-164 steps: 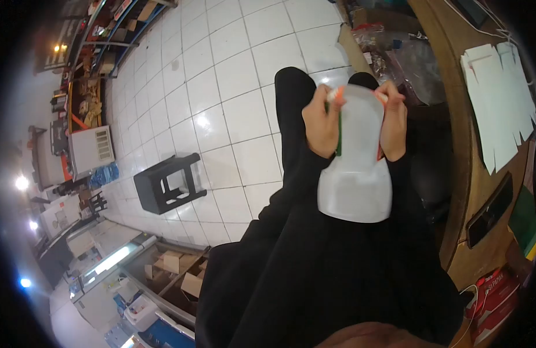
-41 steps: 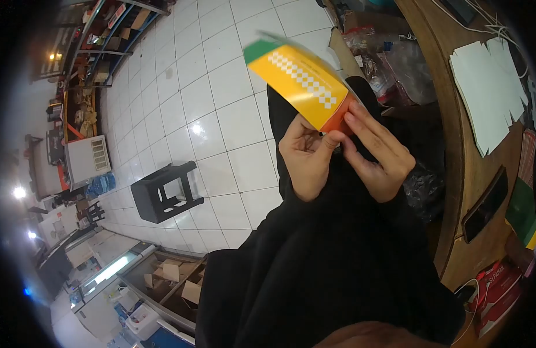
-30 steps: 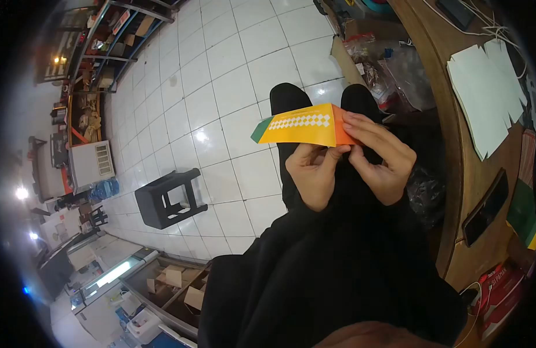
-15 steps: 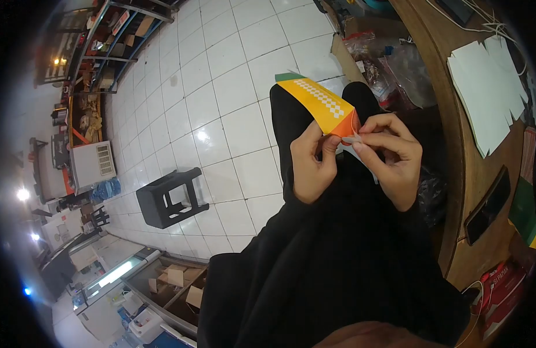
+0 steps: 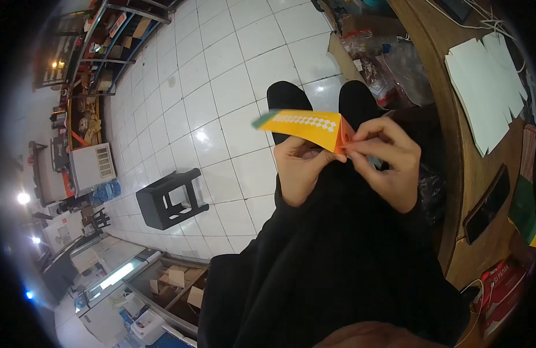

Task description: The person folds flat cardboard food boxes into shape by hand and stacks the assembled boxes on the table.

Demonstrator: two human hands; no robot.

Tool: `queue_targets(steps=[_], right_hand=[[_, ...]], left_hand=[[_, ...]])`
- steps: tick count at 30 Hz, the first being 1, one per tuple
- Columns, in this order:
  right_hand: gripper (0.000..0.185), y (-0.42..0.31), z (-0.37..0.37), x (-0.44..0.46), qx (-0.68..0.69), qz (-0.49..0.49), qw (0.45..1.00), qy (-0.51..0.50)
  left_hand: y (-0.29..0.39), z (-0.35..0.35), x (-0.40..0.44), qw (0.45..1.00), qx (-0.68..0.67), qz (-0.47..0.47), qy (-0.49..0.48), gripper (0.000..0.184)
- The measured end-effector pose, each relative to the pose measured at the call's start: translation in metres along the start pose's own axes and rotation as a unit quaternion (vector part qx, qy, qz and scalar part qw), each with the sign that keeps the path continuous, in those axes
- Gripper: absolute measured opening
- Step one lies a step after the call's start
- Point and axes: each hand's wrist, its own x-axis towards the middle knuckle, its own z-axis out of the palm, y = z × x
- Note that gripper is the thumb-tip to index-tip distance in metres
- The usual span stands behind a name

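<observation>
A folded card piece (image 5: 305,126), yellow with white diamonds, a green far end and an orange near end, is held above my knees. My left hand (image 5: 300,173) is closed on its lower edge, the thumb near the orange corner. The fingertips of my right hand (image 5: 390,159) pinch the orange end, where small flaps are bent inward. The green end is blurred and points left. My fingers partly hide the underside of the card.
On the wooden desk (image 5: 442,64) at the right are white cut sheets (image 5: 488,95), a black phone (image 5: 487,204), cables and red packets (image 5: 500,296). Plastic bags (image 5: 401,75) lie beside the desk. A black stool (image 5: 170,198) stands on the tiled floor; open cartons (image 5: 175,278) are at the lower left.
The flat white-backed sheet from earlier is now folded, its colours outward. Since the last half second, the card has swung to nearly level, and my left hand has shifted slightly left.
</observation>
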Motion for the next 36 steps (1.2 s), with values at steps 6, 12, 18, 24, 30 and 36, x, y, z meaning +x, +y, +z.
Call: queue_targets(steps=[6,12,18,24,30,36], right_hand=[[0.019,0.005,0.009,0.002,0.033,-0.022,0.998,0.053],[0.038,0.009,0.022,0.001,-0.127,-0.089,0.987,0.047],[0.048,0.024,0.027,-0.002,0.042,-0.020,0.998,0.042],[0.035,0.035,0.017,0.006,0.424,0.265,0.859,0.113],[0.023,0.049,0.005,0.005,0.416,0.244,0.865,0.138],[0.014,0.041,-0.011,0.008,0.165,0.189,0.961,0.115]], left_hand=[[-0.006,0.007,-0.004,0.987,0.080,0.119,0.070,0.026],[-0.002,0.007,-0.004,0.986,-0.099,0.053,0.119,0.020],[-0.002,0.002,0.013,0.951,0.254,0.174,0.003,0.038],[-0.009,-0.005,0.032,0.767,0.599,0.201,-0.111,0.061],[-0.025,-0.013,0.029,0.776,0.541,0.309,-0.098,0.040],[-0.035,-0.006,0.012,0.972,0.206,0.064,0.093,0.005]])
